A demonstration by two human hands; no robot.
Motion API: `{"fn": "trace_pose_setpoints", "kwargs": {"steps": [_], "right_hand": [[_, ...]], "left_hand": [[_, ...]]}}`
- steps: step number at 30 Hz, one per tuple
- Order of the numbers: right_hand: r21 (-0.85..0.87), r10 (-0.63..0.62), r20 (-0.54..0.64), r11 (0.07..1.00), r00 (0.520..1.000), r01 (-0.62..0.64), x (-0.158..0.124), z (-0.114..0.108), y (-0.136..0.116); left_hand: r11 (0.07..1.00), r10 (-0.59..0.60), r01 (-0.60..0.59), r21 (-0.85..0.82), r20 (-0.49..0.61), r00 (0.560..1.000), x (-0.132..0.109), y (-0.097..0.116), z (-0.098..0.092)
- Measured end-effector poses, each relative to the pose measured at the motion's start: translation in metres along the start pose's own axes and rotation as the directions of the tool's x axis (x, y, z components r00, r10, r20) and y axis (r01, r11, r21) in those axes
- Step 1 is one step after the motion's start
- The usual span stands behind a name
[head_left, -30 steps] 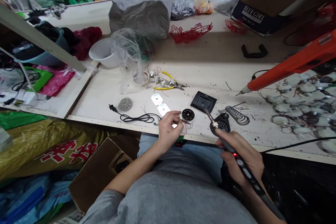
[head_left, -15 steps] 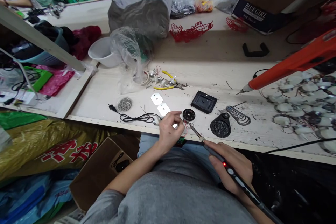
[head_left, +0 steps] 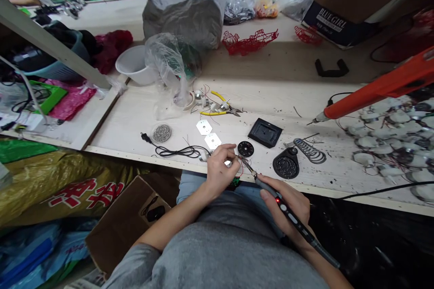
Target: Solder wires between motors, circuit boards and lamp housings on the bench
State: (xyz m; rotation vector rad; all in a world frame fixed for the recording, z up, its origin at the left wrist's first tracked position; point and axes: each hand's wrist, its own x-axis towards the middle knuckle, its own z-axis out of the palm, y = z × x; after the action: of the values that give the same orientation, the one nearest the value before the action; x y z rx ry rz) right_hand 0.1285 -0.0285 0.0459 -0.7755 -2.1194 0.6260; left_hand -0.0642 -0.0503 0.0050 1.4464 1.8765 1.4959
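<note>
My right hand (head_left: 288, 203) grips a soldering iron (head_left: 298, 226) with a lit red light, its tip pointing up and left towards my left fingers. At the bench's front edge my left hand (head_left: 221, 170) is closed in a pinch; what lies between its fingertips is too small to make out. Thin red wires (head_left: 242, 170) hang beside those fingertips, close to the iron's tip. Below them, partly hidden, shows a green circuit board (head_left: 235, 182). Just beyond the fingertips lies a round black disc (head_left: 245, 148). White plates (head_left: 213, 141) lie behind my left hand.
A black square tray (head_left: 265, 132) and a soldering iron stand (head_left: 285, 163) with a coil lie to the right. Yellow-handled cutters (head_left: 217, 112), a coiled power cord (head_left: 176, 151) and a tin of metal shavings (head_left: 162, 133) lie left. An orange electric screwdriver (head_left: 373, 90) juts in beside small motors (head_left: 393, 135).
My right hand and the soldering iron have moved left and slightly up, with the tip nearer my left fingertips. My left hand keeps its pinch. The view has shifted slightly.
</note>
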Motion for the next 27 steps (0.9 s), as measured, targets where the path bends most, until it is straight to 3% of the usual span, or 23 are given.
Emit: {"fn": "trace_pose_setpoints", "kwargs": {"steps": [12, 27], "right_hand": [[-0.016, 0.043, 0.043, 0.999, 0.998, -0.042, -0.0042, 0.0052, 0.0082], [-0.002, -0.03, -0.001, 1.0, 1.0, 0.03, 0.0025, 0.0042, 0.0045]], "left_hand": [[1.0, 0.012, -0.012, 0.009, -0.001, 1.0, 0.001, 0.001, -0.0002], [1.0, 0.002, -0.002, 0.0, 0.004, 1.0, 0.0006, 0.0024, -0.0008]]}}
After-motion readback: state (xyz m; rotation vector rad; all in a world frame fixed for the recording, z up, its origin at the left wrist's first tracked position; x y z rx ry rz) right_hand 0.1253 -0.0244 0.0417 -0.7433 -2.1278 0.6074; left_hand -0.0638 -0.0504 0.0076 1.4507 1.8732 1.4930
